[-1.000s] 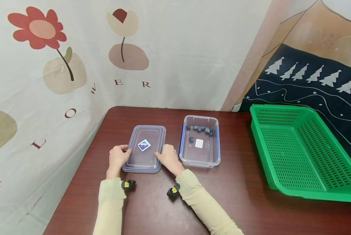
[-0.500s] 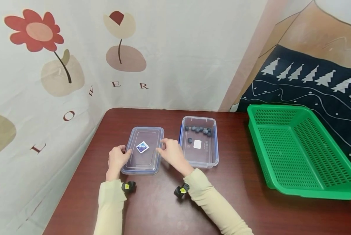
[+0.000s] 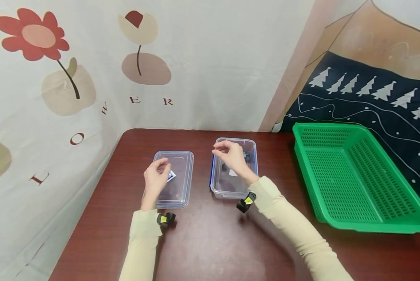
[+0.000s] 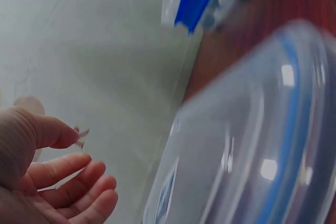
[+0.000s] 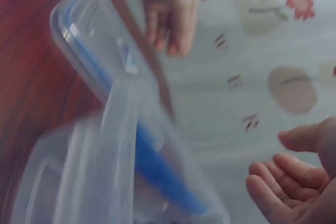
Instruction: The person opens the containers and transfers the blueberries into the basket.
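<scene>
Lidded box (image 3: 179, 188) released: left hand (image 3: 155, 180) raised, right hand (image 3: 232, 157) over container (image 3: 227, 184).

The left hand (image 3: 155, 180) has left the lidded box (image 3: 179, 190) (right hand (image 3: 233, 157) now above the open box (image 3: 231, 186)).

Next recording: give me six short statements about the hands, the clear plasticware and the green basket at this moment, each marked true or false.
1. In the head view, the left hand hides part of the label on the clear lid. True.
2. In the head view, the right hand covers part of the clear container, where dark round pieces show. True.
3. The left hand grips the clear lid. False: it is apart from the lid and holds nothing.
4. The right hand pinches one of the dark round pieces. False: it holds nothing.
5. In the head view, the green basket is right of the clear container. True.
6. The clear lid covers the clear container. False: they lie side by side, apart.
</scene>
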A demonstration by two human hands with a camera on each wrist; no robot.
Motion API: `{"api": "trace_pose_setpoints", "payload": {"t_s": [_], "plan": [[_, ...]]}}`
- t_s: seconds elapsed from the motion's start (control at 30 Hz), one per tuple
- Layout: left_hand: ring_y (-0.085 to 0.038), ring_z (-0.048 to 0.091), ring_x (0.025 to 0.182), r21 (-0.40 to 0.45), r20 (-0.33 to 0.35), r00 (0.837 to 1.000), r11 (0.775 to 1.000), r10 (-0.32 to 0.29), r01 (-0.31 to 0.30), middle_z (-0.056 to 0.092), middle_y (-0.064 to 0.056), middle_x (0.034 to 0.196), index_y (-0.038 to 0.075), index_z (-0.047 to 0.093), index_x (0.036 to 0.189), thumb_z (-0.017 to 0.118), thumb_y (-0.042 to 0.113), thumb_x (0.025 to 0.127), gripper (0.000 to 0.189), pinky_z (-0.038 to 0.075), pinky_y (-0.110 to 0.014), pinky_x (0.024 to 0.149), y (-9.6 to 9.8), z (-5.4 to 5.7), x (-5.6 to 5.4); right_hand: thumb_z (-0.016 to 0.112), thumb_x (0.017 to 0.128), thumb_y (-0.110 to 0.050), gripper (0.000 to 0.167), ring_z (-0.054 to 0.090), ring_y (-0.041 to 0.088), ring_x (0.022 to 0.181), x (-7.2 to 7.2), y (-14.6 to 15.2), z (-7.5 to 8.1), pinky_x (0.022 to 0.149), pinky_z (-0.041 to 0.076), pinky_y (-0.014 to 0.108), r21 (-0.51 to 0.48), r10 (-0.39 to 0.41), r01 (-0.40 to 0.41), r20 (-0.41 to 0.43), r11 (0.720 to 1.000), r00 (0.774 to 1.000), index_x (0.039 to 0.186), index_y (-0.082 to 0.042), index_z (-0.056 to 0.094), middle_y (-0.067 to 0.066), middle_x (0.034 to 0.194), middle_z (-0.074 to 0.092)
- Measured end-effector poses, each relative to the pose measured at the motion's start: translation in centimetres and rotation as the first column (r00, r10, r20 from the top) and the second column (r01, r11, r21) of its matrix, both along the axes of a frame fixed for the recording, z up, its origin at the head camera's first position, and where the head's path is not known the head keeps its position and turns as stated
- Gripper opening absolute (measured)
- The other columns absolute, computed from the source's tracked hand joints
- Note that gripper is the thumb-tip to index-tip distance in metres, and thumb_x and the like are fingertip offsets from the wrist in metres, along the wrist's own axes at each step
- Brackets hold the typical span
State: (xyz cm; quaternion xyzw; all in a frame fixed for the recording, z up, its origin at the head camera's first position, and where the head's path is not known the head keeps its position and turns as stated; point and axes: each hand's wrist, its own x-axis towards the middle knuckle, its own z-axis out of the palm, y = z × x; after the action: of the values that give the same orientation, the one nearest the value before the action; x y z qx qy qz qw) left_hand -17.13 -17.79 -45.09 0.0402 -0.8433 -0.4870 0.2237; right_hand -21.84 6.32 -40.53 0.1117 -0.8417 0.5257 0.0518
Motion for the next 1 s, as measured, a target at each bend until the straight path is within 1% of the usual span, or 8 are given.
{"api": "trace_pose_setpoints", "payload": {"t_s": [0.1, 0.27, 0.33, 0.4, 0.53, 0.7, 0.8, 1.0], "plan": [[-0.035, 0.065, 0.082, 0.050, -0.010, 0.998, 0.996, -0.067, 0.068, 0.066, -0.025, 0.091, -0.012, 0.065, 0.102, 0.062, -0.005, 0.083, 0.021, 0.050, -0.005, 0.066, 1.7, 0.2, -0.2, 0.072, 0.081, -0.013, 0.021, 0.066, 0.022, 0.080, -1.4, 0.7, -0.8, 0.063, 0.056, 0.021, -0.010, -0.033, 0.034, 0.079, 0.999, 0.996, 0.097, 0.000, 0.070, 0.013, 0.089, 0.071], [-0.036, 0.064, 0.081, 0.121, -0.019, 0.982, 0.974, -0.190, 0.191, 0.066, -0.025, 0.091, -0.013, 0.064, 0.102, 0.061, -0.004, 0.084, 0.021, 0.059, -0.025, 0.073, 4.7, 0.4, -0.6, 0.073, 0.081, -0.015, 0.024, 0.067, 0.021, 0.083, -2.7, 1.4, -1.9, 0.069, 0.056, 0.026, 0.015, -0.059, 0.057, 0.209, 0.998, 0.976, 0.100, -0.002, 0.070, 0.012, 0.092, 0.071], [-0.037, 0.064, 0.082, 0.155, -0.023, 0.972, 0.960, -0.234, 0.235, 0.066, -0.026, 0.093, -0.014, 0.063, 0.104, 0.061, -0.004, 0.084, 0.022, 0.060, -0.033, 0.075, 6.0, 0.4, -0.7, 0.073, 0.080, -0.013, 0.023, 0.066, 0.020, 0.081, -3.1, 1.6, -2.1, 0.068, 0.056, 0.025, 0.015, -0.059, 0.057, 0.250, 0.998, 0.966, 0.100, -0.001, 0.070, 0.013, 0.092, 0.071], [-0.038, 0.064, 0.084, 0.184, -0.013, 0.963, 0.946, -0.268, 0.266, 0.065, -0.027, 0.096, -0.014, 0.061, 0.106, 0.062, -0.003, 0.084, 0.025, 0.059, -0.036, 0.077, 7.1, 0.4, -0.9, 0.074, 0.079, -0.013, 0.023, 0.066, 0.018, 0.078, -3.4, 1.6, -2.3, 0.065, 0.055, 0.023, 0.025, -0.064, 0.060, 0.289, 0.998, 0.955, 0.098, -0.001, 0.070, 0.012, 0.090, 0.071], [-0.037, 0.063, 0.088, 0.204, 0.023, 0.954, 0.936, -0.298, 0.287, 0.062, -0.027, 0.102, -0.014, 0.059, 0.111, 0.063, -0.001, 0.084, 0.030, 0.059, -0.035, 0.078, 8.9, 0.1, -1.0, 0.074, 0.079, -0.014, 0.022, 0.064, 0.019, 0.079, -4.2, 1.6, -2.5, 0.063, 0.054, 0.023, 0.039, -0.079, 0.069, 0.372, 0.997, 0.925, 0.098, -0.003, 0.071, 0.010, 0.092, 0.070], [-0.038, 0.062, 0.089, 0.224, 0.033, 0.950, 0.929, -0.310, 0.296, 0.059, -0.027, 0.104, -0.016, 0.056, 0.112, 0.065, -0.004, 0.081, 0.034, 0.059, -0.035, 0.078, 10.4, -0.4, -0.8, 0.071, 0.082, -0.012, 0.022, 0.064, 0.029, 0.092, -5.0, 1.7, -2.5, 0.079, 0.058, 0.032, -0.010, -0.062, 0.074, 0.444, 0.997, 0.894, 0.102, -0.002, 0.069, 0.013, 0.102, 0.067], [-0.038, 0.062, 0.089, 0.220, 0.042, 0.945, 0.925, -0.325, 0.308, 0.059, -0.028, 0.103, -0.016, 0.056, 0.112, 0.065, -0.005, 0.079, 0.036, 0.059, -0.034, 0.078, 11.0, -0.6, -0.8, 0.071, 0.081, -0.009, 0.021, 0.065, 0.027, 0.091, -5.3, 2.0, -2.8, 0.083, 0.057, 0.034, 0.004, -0.052, 0.056, 0.458, 0.998, 0.887, 0.101, 0.000, 0.068, 0.014, 0.103, 0.067], [-0.036, 0.063, 0.088, 0.169, 0.057, 0.947, 0.938, -0.317, 0.303, 0.061, -0.026, 0.101, -0.015, 0.057, 0.111, 0.065, -0.007, 0.078, 0.035, 0.060, -0.031, 0.076, 11.5, -1.1, -0.7, 0.072, 0.077, -0.003, 0.021, 0.062, 0.016, 0.076, -5.4, 2.6, -3.6, 0.078, 0.058, 0.031, 0.029, 0.016, -0.032, 0.441, 0.999, 0.897, 0.096, 0.004, 0.069, 0.012, 0.091, 0.069]]}}
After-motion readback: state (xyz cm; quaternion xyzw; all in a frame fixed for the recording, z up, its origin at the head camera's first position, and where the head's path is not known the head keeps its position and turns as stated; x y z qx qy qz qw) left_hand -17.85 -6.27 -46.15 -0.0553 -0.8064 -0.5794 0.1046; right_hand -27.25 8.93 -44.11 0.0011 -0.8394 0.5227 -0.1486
